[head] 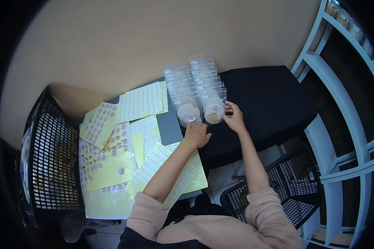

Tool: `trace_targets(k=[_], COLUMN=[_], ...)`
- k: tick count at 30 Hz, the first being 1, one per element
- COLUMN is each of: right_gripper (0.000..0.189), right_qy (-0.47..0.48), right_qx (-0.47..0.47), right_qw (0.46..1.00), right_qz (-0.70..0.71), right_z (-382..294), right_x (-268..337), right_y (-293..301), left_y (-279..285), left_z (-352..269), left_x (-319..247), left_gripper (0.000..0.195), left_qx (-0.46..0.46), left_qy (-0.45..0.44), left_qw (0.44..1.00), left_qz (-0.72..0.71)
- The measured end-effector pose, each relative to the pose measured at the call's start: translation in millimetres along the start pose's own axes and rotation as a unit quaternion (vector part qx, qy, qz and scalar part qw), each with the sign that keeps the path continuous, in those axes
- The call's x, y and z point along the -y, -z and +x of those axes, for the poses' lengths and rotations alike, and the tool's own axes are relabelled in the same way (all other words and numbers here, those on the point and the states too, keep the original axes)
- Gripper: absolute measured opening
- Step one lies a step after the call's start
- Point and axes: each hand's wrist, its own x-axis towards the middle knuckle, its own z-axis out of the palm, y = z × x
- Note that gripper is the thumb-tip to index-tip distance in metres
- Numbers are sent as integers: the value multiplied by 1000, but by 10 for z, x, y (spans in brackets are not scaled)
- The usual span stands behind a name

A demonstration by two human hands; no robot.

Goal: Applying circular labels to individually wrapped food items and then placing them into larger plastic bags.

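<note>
Two overlapping rows of clear plastic packets lie side by side on the table. My left hand (197, 135) is at the near end of the left row, its fingertips at a round sticker on the front packet (187, 112) of pale round pieces. At the right row, my right hand (234, 117) touches the right edge of the front packet (212, 109), which bears a round sticker over pale and yellowish contents. Whether either hand grips its packet, I cannot tell. Left of the packets are sheets of small printed labels (140, 101) and a yellow-backed sheet of round stickers (99, 124).
A black plastic crate (56, 155) stands on its side at the left. Black cloth (265, 93) covers the table at the right. Below it is another black crate (299, 186) near white shelving (333, 77). The wall (143, 40) rises behind the table.
</note>
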Motion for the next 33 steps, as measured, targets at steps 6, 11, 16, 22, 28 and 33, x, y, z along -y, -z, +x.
trace_targets(k=[6,11,16,22,28,33], right_gripper=[57,45,49,37,48,29], right_qy=[-1,26,-40,-160,-161,-237], right_qx=[-95,-206,-306,-348,-93,-2], right_qw=[994,977,944,912,940,866], right_qz=[-55,-39,-121,-149,-287,-441], right_z=[-274,-936,-2065,-3308,-3784,-4222], right_x=[131,491,793,949,1138,838], right_y=[-36,125,394,323,98,-8], left_y=[38,243,522,413,59,-95], left_z=[-175,-697,-1514,-2302,-2758,-2948], left_x=[-138,-200,-220,-43,170,195], left_gripper=[50,49,46,43,42,39], left_qx=[8,-48,-34,81,-24,-34], left_qy=[-37,-141,-271,-256,-247,-212], left_qw=[999,984,926,822,869,875], left_qz=[-18,-94,-260,-502,-429,-433])
